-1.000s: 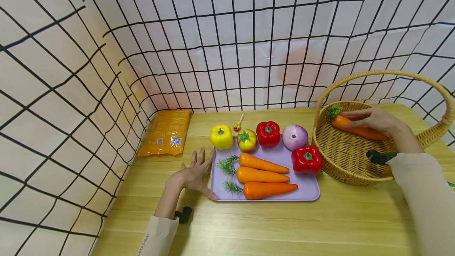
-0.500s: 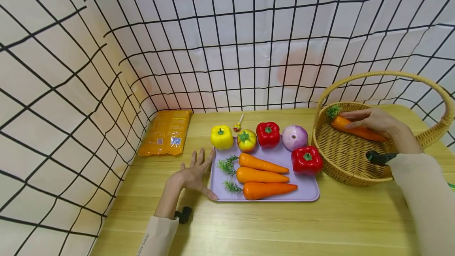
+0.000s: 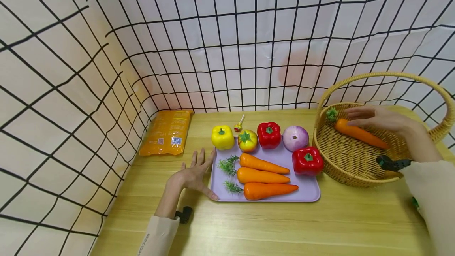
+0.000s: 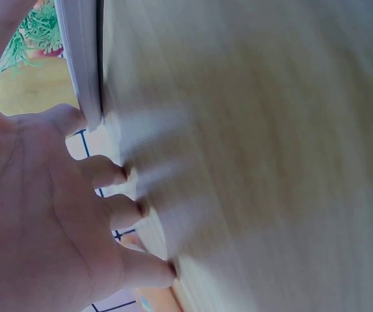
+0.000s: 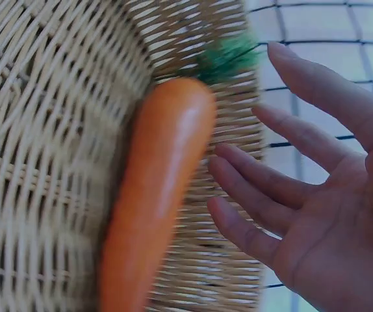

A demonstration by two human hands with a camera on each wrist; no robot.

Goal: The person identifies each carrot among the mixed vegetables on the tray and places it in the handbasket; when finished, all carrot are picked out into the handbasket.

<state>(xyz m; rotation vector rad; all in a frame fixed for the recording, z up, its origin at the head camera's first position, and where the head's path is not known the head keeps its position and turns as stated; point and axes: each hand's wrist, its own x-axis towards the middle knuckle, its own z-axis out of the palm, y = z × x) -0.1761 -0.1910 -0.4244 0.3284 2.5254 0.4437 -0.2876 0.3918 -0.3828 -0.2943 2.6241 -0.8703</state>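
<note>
An orange carrot (image 3: 360, 133) with a green top lies inside the wicker basket (image 3: 350, 175), against its far side. Above it my right hand (image 3: 387, 121) is apart from the carrot, and the right wrist view shows its fingers (image 5: 258, 188) spread with nothing between them. My left hand (image 3: 193, 177) is spread at the left edge of the lilac tray (image 3: 263, 197); its thumb and index finger touch the rim while the other fingertips rest on the table. Three more carrots (image 3: 263, 175) lie side by side on the tray, leafy ends toward the left hand.
Along the tray's back sit a yellow pepper (image 3: 222, 137), a yellow-red tomato (image 3: 247, 141), a red pepper (image 3: 269, 135) and a purple-white round vegetable (image 3: 296, 138). Another red pepper (image 3: 307, 161) is near the basket. A lollipop (image 3: 239, 123) and an orange packet (image 3: 167, 132) lie behind and left.
My right hand has let go of the carrot and drawn back to the right. The carrot stays in the basket, lying a little lower. My left hand has not moved.
</note>
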